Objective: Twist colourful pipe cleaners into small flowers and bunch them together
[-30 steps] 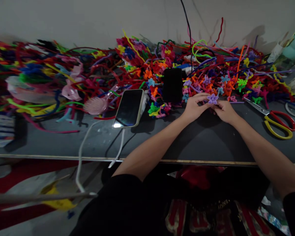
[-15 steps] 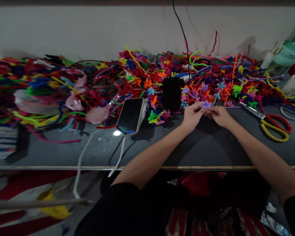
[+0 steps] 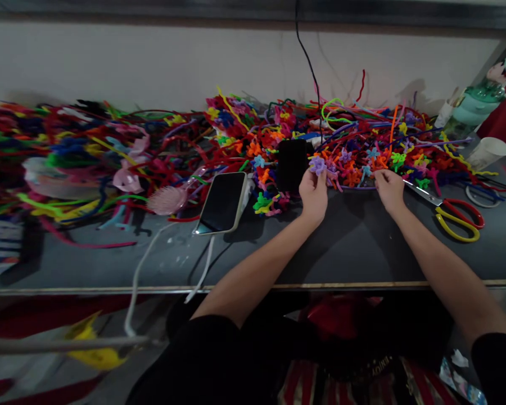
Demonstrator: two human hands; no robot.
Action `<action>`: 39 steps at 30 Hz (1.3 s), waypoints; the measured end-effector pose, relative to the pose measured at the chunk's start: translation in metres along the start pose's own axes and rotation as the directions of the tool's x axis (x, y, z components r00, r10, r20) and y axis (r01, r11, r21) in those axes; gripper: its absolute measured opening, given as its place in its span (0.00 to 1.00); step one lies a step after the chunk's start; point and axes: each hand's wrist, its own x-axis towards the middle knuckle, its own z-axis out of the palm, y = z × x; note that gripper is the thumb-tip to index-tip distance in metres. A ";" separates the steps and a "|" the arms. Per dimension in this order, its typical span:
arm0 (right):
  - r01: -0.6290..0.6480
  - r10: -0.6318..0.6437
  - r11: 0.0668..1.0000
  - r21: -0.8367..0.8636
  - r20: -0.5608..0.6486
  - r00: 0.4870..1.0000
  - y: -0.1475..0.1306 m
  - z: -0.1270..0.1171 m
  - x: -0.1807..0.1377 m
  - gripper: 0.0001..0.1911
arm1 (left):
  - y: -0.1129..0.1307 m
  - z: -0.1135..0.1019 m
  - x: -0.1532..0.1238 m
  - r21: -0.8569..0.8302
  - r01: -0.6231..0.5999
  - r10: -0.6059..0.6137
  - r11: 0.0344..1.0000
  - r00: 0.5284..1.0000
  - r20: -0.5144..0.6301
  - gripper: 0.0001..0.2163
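Note:
My left hand (image 3: pixel 314 194) pinches a purple pipe-cleaner flower (image 3: pixel 317 165) between thumb and fingers, just in front of the colourful heap. Apart from it on the right, my right hand (image 3: pixel 389 190) has its fingertips pressed together at the front edge of the heap, near orange flowers (image 3: pixel 378 162). Whatever may be between those fingertips is too small to make out. A thin purple stem (image 3: pixel 360 188) lies on the table between the two hands. Scissors (image 3: pixel 425 194) with one red and one yellow handle lie beside my right hand, blade tips close to it.
Pipe cleaners (image 3: pixel 168 140) and finished flowers spread along the wall. Left of my hands are a phone (image 3: pixel 221 201) with a white cable, a pink hairbrush (image 3: pixel 167 201) and a black rectangular object (image 3: pixel 292 165). A paper cup (image 3: pixel 489 153) stands at the right; a black cord hangs down.
My hands have come apart. The left one has moved left with the purple flower, while the right one has shifted right toward the scissors. The camera view has tilted slightly.

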 end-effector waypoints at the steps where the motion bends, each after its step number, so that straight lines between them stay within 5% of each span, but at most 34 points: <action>1: -0.022 0.021 0.999 -0.025 -0.040 0.999 0.001 -0.001 0.003 0.20 | -0.002 -0.001 0.002 0.000 0.006 -0.006 1.000 1.000 -0.031 0.14; 6: -0.035 0.047 0.962 -0.269 0.036 0.998 -0.016 0.002 0.008 0.18 | -0.006 0.002 0.000 -0.045 0.024 -0.023 0.999 0.999 0.022 0.14; 10: -0.098 0.194 0.832 -0.546 0.120 0.974 -0.036 0.004 0.019 0.12 | 0.001 0.004 -0.007 -0.023 -0.013 0.015 1.000 0.994 0.112 0.19; 15: -0.098 0.167 0.746 -0.658 0.043 0.985 -0.047 -0.010 0.023 0.14 | 0.007 0.002 -0.003 -0.023 -0.063 0.064 0.998 0.998 0.027 0.22; 18: 0.078 -0.061 0.745 -0.662 0.050 0.997 -0.056 -0.010 0.008 0.18 | 0.003 -0.001 0.001 0.005 -0.087 0.088 0.996 0.995 -0.046 0.23; 20: 0.279 -0.164 0.738 -0.614 0.238 0.957 -0.063 0.002 -0.005 0.15 | 0.000 -0.001 0.002 0.042 -0.083 0.086 0.996 0.995 -0.058 0.24; 23: 0.383 -0.105 0.693 -0.611 0.440 0.892 -0.069 0.027 -0.016 0.14 | -0.002 0.000 -0.002 0.070 -0.077 0.079 0.995 0.996 -0.029 0.24; 27: 0.346 -0.030 0.674 -0.653 0.443 0.896 -0.067 0.044 -0.015 0.13 | 0.002 0.001 -0.007 0.080 -0.092 0.093 0.993 0.995 -0.019 0.24; 31: 0.240 -0.097 0.822 -0.517 0.288 0.953 -0.056 0.029 -0.013 0.11 | 0.004 -0.001 -0.005 0.077 -0.090 0.092 0.993 0.995 -0.027 0.22; 34: 0.145 -0.126 0.968 -0.205 0.104 0.987 -0.040 0.018 -0.014 0.15 | 0.002 -0.001 -0.003 0.056 -0.071 0.069 0.996 0.997 0.030 0.19; 36: 0.081 -0.082 0.997 0.019 0.025 0.996 -0.029 0.018 -0.016 0.19 | 0.000 0.000 -0.003 0.032 -0.037 0.034 0.999 0.997 0.069 0.16; 39: -0.016 -0.002 0.965 0.262 0.067 0.998 -0.019 0.026 -0.019 0.25 | -0.001 0.001 -0.006 0.004 0.029 -0.029 1.000 0.993 0.118 0.13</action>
